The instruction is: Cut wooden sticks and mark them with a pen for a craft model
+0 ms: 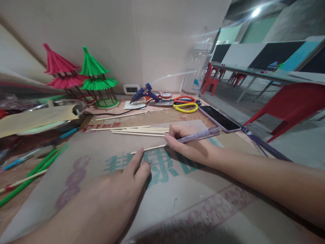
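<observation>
My right hand (186, 144) is closed around a translucent purple pen or craft knife (200, 135), its tip resting on a thin wooden stick (148, 148) that lies on the printed cardboard sheet (177, 189). My left hand (119, 193) presses on the near end of that same stick, with the forefinger stretched out and the thumb beside it. A bundle of several bare wooden sticks (137, 130) lies just beyond the hands.
Red (61, 73) and green (98, 79) stick pagoda models stand at the back left. A blue glue gun (144, 93), scissors with red and yellow handles (185, 103), a phone (219, 118), green sticks (33, 173), a metal bowl (58, 112). Red chairs (291, 105) stand on the right.
</observation>
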Available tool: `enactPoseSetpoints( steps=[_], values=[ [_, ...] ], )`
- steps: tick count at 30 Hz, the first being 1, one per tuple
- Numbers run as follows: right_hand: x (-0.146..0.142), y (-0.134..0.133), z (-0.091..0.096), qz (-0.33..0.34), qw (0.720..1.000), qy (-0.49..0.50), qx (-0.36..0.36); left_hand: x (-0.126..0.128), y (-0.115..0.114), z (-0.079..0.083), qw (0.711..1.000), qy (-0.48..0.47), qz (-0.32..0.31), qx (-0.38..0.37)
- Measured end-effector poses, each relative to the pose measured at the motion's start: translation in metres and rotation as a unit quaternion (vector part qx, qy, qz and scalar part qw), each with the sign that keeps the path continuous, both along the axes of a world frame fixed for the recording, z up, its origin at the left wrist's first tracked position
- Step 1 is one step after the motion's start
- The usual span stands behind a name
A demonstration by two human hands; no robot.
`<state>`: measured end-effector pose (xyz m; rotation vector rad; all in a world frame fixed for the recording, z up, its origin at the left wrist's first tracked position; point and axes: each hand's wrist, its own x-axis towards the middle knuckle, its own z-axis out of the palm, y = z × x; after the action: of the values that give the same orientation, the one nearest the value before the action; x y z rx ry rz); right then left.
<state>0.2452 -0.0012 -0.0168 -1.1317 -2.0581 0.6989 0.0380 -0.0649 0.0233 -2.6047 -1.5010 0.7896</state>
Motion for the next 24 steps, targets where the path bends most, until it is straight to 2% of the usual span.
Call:
enactPoseSetpoints(
  steps=[10,21,24],
  values=[
    [0.000,0.000,0.000,0.004,1.000,0.000,0.009,0.001,-0.001,0.004,0.999,-0.015,0.029,-0.027],
    [-0.002,-0.001,0.003,-0.016,1.000,0.001,0.003,0.000,0.002,-0.003,0.999,-0.038,0.010,-0.011],
    [-0.002,0.000,0.002,-0.020,1.000,0.007,0.006,-0.006,0.000,-0.010,0.999,-0.054,0.004,-0.006]
  ],
)
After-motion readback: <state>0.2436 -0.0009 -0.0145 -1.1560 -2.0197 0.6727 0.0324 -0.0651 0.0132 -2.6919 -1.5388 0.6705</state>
